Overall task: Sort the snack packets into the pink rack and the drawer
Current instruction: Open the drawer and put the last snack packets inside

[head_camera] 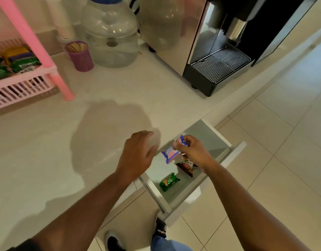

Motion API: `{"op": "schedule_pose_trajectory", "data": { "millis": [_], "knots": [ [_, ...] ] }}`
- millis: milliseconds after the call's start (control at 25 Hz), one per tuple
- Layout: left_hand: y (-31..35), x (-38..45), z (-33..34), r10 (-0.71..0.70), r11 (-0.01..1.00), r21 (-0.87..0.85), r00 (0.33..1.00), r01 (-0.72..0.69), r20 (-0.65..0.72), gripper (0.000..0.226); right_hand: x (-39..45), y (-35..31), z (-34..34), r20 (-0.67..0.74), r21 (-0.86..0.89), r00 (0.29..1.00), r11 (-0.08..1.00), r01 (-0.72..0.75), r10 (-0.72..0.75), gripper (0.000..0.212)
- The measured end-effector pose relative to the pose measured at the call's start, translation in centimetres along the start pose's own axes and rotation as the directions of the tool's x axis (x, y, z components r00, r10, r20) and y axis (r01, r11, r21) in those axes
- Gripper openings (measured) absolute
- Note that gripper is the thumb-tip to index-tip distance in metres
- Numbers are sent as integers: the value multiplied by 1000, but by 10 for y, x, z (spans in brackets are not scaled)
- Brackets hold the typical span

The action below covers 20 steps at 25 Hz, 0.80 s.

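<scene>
My right hand (193,151) pinches a pink-and-blue foil snack packet (171,153) above the open white drawer (219,140), long axis running 2 to 8 o'clock. My left hand (138,156) hovers spread, empty.

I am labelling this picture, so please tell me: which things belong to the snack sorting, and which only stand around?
Belong: pink rack, open drawer, blue-pink packet in the right hand, green packet, dark packet.

Stand around: coffee machine, water jar, purple cup.
</scene>
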State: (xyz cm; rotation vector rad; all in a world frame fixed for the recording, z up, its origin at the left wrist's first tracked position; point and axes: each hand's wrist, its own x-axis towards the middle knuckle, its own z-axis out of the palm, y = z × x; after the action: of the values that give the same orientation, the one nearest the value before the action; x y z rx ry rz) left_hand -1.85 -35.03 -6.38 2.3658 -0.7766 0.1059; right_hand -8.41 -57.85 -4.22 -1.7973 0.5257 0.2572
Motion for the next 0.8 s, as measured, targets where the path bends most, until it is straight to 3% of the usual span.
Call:
{"op": "schedule_pose_trajectory", "data": {
  "millis": [120, 200, 280, 360, 520, 800],
  "knots": [
    [-19, -9, -4, -132, 979, 145, 989, 141, -72, 40, 17, 30, -14, 62, -413, 990, 906, -88, 125, 27],
    [-27, -18, -4, -189, 960, 197, 979, 201, -76, 39, 30, 46, -5, 127, -693, 984, 721, -1, 124, 21],
    [-34, -28, 0, -164, 953, 250, 985, 174, -57, 37, 40, 59, 10, 233, -859, 956, 498, 116, 180, 28],
    [-37, -30, 1, -153, 949, 271, 987, 162, -56, 35, 50, 74, 23, 271, -927, 927, 331, 178, 260, 45],
    [-39, -30, 4, -172, 940, 290, 983, 181, -58, 39, 60, 94, 44, 217, -961, 928, 233, 149, 304, 63],
    [-39, -30, 6, -158, 929, 330, 986, 167, -56, 40, 61, 95, 45, 257, -963, 903, 173, 208, 343, 48]
  ]
}}
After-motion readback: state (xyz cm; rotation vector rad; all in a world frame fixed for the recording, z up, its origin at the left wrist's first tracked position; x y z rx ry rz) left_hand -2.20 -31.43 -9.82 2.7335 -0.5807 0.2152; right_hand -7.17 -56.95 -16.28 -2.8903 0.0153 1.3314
